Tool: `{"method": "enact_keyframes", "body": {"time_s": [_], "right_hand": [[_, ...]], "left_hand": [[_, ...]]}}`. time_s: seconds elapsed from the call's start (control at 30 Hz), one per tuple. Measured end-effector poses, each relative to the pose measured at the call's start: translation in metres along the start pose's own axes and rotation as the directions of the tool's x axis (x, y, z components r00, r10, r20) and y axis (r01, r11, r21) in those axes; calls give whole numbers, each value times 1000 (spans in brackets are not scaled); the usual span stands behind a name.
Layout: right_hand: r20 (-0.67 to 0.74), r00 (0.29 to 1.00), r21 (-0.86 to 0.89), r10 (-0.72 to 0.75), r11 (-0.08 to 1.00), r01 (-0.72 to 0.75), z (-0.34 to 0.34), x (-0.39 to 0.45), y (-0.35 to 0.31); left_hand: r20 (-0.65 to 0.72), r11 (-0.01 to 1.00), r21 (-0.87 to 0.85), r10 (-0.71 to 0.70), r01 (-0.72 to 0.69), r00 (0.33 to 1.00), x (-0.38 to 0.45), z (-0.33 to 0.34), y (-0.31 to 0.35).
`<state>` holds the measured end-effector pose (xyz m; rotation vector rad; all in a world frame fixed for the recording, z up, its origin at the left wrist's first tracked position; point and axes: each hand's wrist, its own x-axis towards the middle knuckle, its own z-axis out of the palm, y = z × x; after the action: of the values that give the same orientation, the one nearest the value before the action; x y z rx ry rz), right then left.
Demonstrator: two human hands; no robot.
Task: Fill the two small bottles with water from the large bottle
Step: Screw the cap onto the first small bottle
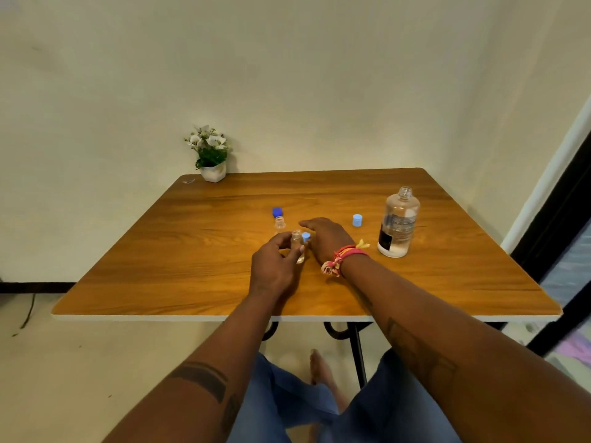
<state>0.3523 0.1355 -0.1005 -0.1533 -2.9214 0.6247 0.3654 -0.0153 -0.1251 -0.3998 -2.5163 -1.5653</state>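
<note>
A plant [211, 155] with white flowers in a white faceted pot stands at the far left corner of the table [160, 266], a smooth wood-grain top with a pale edge. Near the middle, a dark blue cap [277, 212] lies just behind a small clear bottle [279, 224], upright, uncapped, mouth up. Just in front, the left hand [275, 266] curls its fingers and thumb round the second bottle [297, 243], also clear, upright and open-mouthed, with a little water showing at its base. A light blue cap [306, 236] sits just beside its neck, at the fingers of the right hand [326, 239], which lies palm down; whether it holds the cap I cannot tell. A red and yellow thread band [342, 259] circles that wrist. Further right lies another light blue cap [357, 220], then the large bottle [398, 223]: clear, round, labelled, upright, uncapped.
</note>
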Motion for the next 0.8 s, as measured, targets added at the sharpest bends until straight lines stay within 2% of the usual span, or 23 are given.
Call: {"method": "enact_keyframes", "body": {"time_s": [0.1,0.23,0.33,0.47,0.67,0.8], "right_hand": [[-17,1000,-65,-11,998,10,4,9,4],[-166,985,226,46,974,-8,-13,5,11],[-147,989,374,-30,924,84,-35,-2,5],[-32,981,203,-193,959,196,-52,-9,-9],[65,954,-41,-293,954,296,-60,-9,-24],[110,969,-252,-222,937,243,-64,-4,-34]], "left_hand": [[1,1000,14,8,-8,1000,3,2,-1],[4,1000,-2,11,-11,1000,6,4,-1],[12,1000,-11,-2,2,1000,8,4,-2],[9,1000,-23,17,-17,1000,6,5,-2],[22,1000,-16,-9,9,1000,7,5,-2],[22,999,-21,-26,26,999,9,6,-3]]}}
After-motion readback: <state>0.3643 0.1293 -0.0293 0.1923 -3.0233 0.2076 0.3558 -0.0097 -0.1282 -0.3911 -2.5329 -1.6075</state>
